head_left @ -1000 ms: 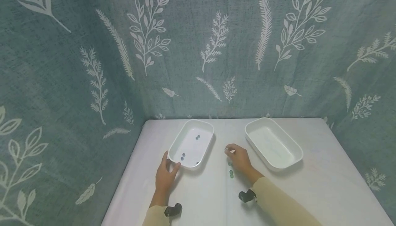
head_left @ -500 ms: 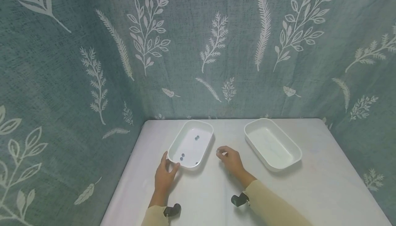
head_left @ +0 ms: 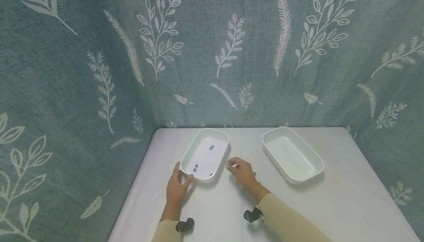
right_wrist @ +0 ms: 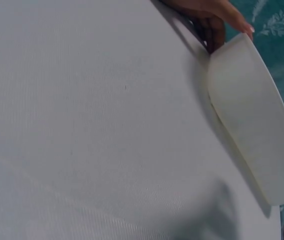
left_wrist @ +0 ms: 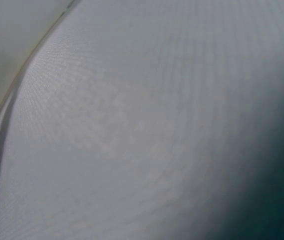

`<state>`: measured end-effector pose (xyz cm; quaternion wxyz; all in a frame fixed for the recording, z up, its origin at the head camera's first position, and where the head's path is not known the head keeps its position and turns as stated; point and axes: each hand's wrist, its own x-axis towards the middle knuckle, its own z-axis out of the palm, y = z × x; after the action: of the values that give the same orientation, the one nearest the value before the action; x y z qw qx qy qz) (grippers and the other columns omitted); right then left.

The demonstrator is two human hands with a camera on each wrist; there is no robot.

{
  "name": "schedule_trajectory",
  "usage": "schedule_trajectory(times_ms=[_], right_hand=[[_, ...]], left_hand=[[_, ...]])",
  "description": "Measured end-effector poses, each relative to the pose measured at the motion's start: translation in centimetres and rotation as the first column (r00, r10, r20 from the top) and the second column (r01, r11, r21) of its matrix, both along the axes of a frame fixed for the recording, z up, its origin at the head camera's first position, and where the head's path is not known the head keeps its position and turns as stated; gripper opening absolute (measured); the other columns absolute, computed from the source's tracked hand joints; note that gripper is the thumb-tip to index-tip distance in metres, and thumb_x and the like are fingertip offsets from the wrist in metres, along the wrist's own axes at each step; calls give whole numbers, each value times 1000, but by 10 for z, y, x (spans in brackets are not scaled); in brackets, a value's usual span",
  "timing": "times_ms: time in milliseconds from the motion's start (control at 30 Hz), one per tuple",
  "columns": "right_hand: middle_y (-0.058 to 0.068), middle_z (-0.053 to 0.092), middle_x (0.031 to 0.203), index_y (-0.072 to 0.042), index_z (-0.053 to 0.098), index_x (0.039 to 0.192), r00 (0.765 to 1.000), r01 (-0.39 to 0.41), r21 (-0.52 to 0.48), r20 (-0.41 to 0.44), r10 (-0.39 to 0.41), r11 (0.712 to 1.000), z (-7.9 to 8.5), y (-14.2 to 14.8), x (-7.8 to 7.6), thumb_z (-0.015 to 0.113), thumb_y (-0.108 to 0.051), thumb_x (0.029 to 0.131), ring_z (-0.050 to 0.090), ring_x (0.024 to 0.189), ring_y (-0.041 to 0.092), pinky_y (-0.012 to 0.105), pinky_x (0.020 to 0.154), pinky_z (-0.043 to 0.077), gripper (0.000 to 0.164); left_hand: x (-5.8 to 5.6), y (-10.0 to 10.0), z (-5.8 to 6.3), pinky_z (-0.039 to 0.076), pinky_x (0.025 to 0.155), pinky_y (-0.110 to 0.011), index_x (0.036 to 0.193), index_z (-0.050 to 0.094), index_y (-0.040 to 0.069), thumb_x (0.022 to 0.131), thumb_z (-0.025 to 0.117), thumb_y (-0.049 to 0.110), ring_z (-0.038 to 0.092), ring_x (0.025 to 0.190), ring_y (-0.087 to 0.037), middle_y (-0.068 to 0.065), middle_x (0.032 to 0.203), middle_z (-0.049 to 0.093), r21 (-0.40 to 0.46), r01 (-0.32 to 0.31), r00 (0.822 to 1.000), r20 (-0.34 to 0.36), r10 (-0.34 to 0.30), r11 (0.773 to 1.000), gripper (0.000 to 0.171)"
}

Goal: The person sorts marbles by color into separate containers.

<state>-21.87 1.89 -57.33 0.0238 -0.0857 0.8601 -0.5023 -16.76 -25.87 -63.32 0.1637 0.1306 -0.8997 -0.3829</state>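
At the near left corner of the white tray (head_left: 185,153), my left hand (head_left: 176,192) holds the rim, its thumb and fingers spread round the corner. Small round blue-grey pieces (head_left: 195,168) lie in pairs on the tray floor, and one more shows partly by the near right wall. Just right of this tray, my right hand (head_left: 243,174) pinches a small shiny roundish piece (head_left: 228,164) between thumb and forefinger, above the table. The right wrist view shows the tray's outer side (right_wrist: 251,120) with the left hand's thumb (right_wrist: 236,20) on its rim.
A second white tray (head_left: 293,155) stands to the right, angled, with no pieces seen inside. A white cloth-like surface covers the table (head_left: 351,205). Green leaf-patterned fabric (head_left: 198,50) hangs behind and at both sides.
My right hand has moved left towards the left tray, carrying the small piece. The green pieces seen beside it earlier are now hidden under the hand and arm. The left hand stays put.
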Motion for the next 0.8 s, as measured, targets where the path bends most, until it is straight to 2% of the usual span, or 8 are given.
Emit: schedule_trajectory(times_ms=[133, 433, 800], right_hand=[[-5, 65, 95, -11, 67, 116, 999, -34, 0, -7, 34, 999, -1, -8, 1, 66, -22, 93, 59, 69, 10, 27, 58, 52, 25], [-5, 65, 95, -14, 67, 113, 999, -49, 14, 11, 49, 999, -2, -26, 4, 66, -20, 92, 59, 68, 8, 25, 57, 52, 22], [-10, 60, 81, -19, 66, 115, 997, -64, 44, 38, 63, 997, -2, -40, 6, 65, -30, 93, 58, 67, 10, 27, 56, 52, 25]], left_hand=[[1, 0, 0, 27, 110, -57, 153, 30, 22, 84, 68, 57, 37, 137, -32, -10, 146, 47, 1, -2, 1000, 14, 2, 1000, 87], [0, -1, 2, 27, 111, -55, 152, 32, 22, 84, 70, 55, 37, 138, -30, -7, 147, 46, 15, 15, 1000, -6, -15, 1000, 85], [-1, -3, -2, 29, 109, -57, 152, 33, 22, 84, 70, 52, 39, 136, -31, -8, 146, 48, 4, 23, 999, -42, -23, 1000, 82]])
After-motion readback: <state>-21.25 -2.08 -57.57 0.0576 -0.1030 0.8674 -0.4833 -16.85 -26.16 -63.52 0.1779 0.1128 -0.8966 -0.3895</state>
